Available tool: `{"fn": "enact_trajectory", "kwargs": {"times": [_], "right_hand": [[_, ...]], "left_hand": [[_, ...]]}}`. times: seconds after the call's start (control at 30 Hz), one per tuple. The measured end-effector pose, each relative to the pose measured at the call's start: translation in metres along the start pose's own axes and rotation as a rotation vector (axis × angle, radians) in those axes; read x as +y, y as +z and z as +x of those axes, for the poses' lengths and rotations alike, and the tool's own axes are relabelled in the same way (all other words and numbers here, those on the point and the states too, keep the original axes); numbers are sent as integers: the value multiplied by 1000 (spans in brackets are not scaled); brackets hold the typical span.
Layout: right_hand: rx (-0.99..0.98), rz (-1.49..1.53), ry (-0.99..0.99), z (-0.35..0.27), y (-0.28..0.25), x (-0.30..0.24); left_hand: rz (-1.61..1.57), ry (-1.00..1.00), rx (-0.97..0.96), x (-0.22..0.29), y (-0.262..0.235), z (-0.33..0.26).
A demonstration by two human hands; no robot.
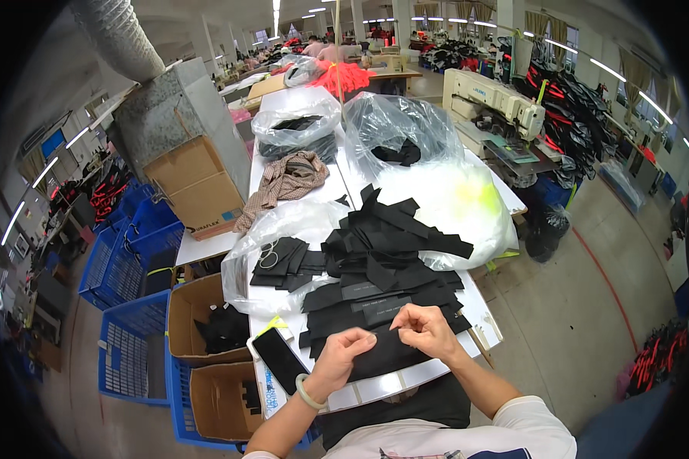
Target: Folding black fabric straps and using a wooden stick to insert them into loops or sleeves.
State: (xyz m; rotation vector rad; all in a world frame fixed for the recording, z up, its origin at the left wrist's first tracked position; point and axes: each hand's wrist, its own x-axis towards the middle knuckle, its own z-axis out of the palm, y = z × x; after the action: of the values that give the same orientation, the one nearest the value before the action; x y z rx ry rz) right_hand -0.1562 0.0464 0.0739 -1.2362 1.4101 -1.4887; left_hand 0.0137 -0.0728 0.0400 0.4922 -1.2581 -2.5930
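In the head view, the left hand (337,358) and the right hand (427,329) both pinch with closed fingers the upper edge of a flat black fabric piece (386,356), which lies at the near edge of the white table (298,99). Behind it is a pile of black fabric strips (386,252), and a black phone (279,359) lies just left

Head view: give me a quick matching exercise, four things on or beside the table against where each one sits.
Things:
1. phone
2. checked cloth
3. open cardboard box
4. black fabric piece

Places:
A. on the floor to the left of the table
B. under both hands at the near edge
C. far along the table, by a clear bag
D. on the table, just left of the left hand

Pairs: 1-D, 2-C, 3-A, 4-B
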Motion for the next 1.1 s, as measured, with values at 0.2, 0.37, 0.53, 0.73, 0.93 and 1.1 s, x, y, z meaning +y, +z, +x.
{"fn": "enact_trajectory", "kwargs": {"times": [0.2,0.37,0.53,0.73,0.93,1.1], "right_hand": [[422,-601,-431,8,6,-6],[519,-674,-549,8,15,-14],[471,-758,-509,5,16,-7],[332,-586,-344,11,14,11],[132,1220,432,11,36,55],[269,400,239,28,42,33]], "left_hand": [[1010,777,340,12,54,14],[744,847,467,-8,65,31],[950,987,707,-18,64,38],[1114,908,724,-27,48,34],[895,678,619,-30,26,30],[365,504,420,-34,22,23]]}}
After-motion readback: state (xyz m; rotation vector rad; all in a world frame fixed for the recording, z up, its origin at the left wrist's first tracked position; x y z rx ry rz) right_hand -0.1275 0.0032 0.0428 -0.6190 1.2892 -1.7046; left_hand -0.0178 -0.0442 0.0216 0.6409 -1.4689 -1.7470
